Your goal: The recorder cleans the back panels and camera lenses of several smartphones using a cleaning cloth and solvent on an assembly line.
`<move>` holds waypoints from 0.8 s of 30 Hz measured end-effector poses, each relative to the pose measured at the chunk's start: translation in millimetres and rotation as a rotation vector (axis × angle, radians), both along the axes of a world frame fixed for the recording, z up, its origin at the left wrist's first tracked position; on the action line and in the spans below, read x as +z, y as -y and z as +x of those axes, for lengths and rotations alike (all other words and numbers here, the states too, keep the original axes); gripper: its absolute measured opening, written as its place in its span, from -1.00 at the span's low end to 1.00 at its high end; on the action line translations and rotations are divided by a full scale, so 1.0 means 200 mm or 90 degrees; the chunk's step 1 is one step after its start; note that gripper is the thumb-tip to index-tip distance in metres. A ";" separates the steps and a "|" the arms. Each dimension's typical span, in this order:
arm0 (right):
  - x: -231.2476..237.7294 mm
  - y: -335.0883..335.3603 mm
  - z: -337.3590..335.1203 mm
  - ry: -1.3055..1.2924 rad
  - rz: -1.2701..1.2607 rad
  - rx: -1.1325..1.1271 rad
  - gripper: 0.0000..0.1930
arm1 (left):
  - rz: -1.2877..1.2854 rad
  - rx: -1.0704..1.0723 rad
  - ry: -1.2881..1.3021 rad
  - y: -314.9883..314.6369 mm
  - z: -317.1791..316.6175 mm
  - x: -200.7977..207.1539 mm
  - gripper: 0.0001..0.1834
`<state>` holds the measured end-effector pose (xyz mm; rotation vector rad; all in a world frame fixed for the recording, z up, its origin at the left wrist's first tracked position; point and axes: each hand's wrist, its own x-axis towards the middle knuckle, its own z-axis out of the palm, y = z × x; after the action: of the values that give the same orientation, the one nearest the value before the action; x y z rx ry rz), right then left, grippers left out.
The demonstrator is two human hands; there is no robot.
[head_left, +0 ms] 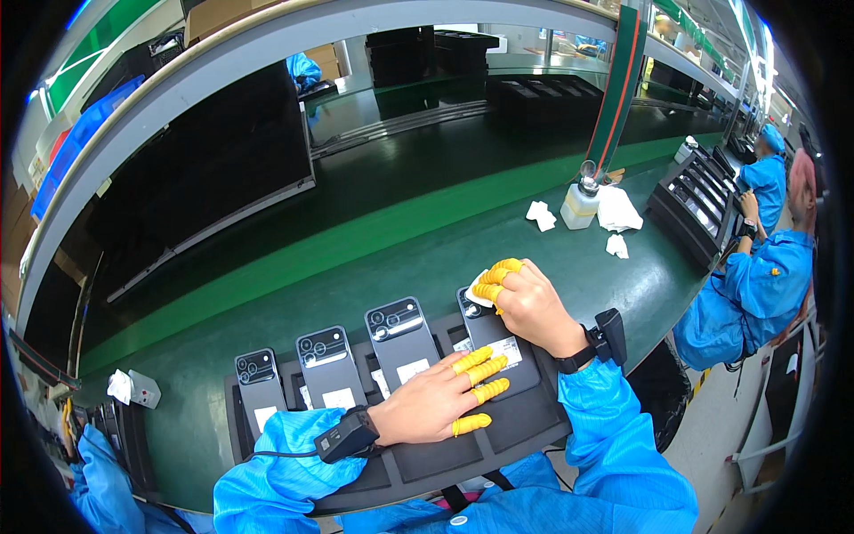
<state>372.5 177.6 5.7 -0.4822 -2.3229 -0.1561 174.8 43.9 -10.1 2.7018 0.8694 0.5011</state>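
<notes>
A black tray (436, 465) with slots holds several dark grey smartphones in a row, backs up, white labels on them. My right hand (538, 311), with yellow finger cots, pinches a white wipe (477, 290) against the camera area of the rightmost smartphone (486, 331). Flat across the tray, my left hand (422, 408) has its yellow-cotted fingers spread, their tips on that phone's lower back by its label. Left of it lie a smartphone (398, 327) set higher than its neighbours, another smartphone (327, 363) and the leftmost smartphone (258, 376).
Beyond the tray stand a white dispenser bottle (580, 206) and crumpled white wipes (619, 210) on the green table (374, 267). Another bottle (144, 390) is at the left. A co-worker in blue (756, 285) sits at the right by a black slotted tray (680, 212). A shelf edge (374, 20) crosses overhead.
</notes>
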 end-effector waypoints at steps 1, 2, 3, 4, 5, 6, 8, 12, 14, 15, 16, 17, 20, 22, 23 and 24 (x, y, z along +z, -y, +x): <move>0.00 0.00 0.00 0.005 0.002 -0.004 -0.81 | -0.003 -0.002 -0.008 0.00 0.00 0.00 -0.40; 0.00 0.00 0.01 0.011 0.004 -0.007 -0.81 | -0.002 -0.002 -0.008 0.00 0.00 -0.01 -0.40; -0.01 0.00 0.01 0.011 0.004 -0.007 -0.81 | -0.004 -0.002 -0.005 0.00 0.00 -0.01 -0.40; -0.01 -0.01 0.01 0.012 0.002 -0.007 -0.82 | -0.005 -0.001 -0.002 0.00 0.00 -0.01 -0.40; -0.01 -0.01 0.01 0.014 0.000 -0.007 -0.82 | -0.005 -0.001 -0.002 0.00 0.00 -0.01 -0.40; -0.01 -0.01 0.01 0.013 0.000 -0.007 -0.82 | -0.004 -0.001 0.000 0.00 0.00 -0.01 -0.40; -0.02 0.00 0.02 0.015 -0.022 0.000 -0.66 | -0.003 -0.001 0.002 0.00 0.00 0.00 -0.40; -0.02 0.00 0.02 0.007 -0.026 0.011 -0.66 | 0.000 -0.002 0.006 0.00 0.00 0.01 -0.41; -0.02 -0.01 0.02 0.011 -0.030 0.008 -0.66 | 0.000 -0.001 0.010 0.00 0.00 0.02 -0.41; -0.02 -0.01 0.02 0.011 -0.030 0.009 -0.66 | 0.001 0.000 0.009 0.00 0.00 0.02 -0.41; -0.02 -0.01 0.02 0.005 -0.028 0.017 -0.65 | 0.001 0.001 0.007 0.00 0.00 0.02 -0.41; -0.02 -0.01 0.02 -0.001 -0.026 0.026 -0.65 | 0.001 0.001 0.007 0.00 0.00 0.02 -0.41; -0.01 0.00 0.02 0.013 -0.027 0.029 -0.65 | 0.002 0.003 0.009 0.00 0.00 0.02 -0.42; -0.01 0.00 0.02 0.015 -0.031 0.031 -0.65 | 0.004 0.003 0.009 0.00 0.01 0.02 -0.42; -0.01 0.00 0.02 0.017 -0.035 0.034 -0.65 | 0.004 0.003 0.009 0.00 0.01 0.02 -0.42; -0.01 0.00 0.02 0.017 -0.035 0.033 -0.65 | 0.005 0.002 0.008 0.00 0.01 0.01 -0.42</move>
<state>375.9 177.6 3.5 -0.4483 -2.3682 -0.0737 176.3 43.4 -7.3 2.7018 0.8706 0.5225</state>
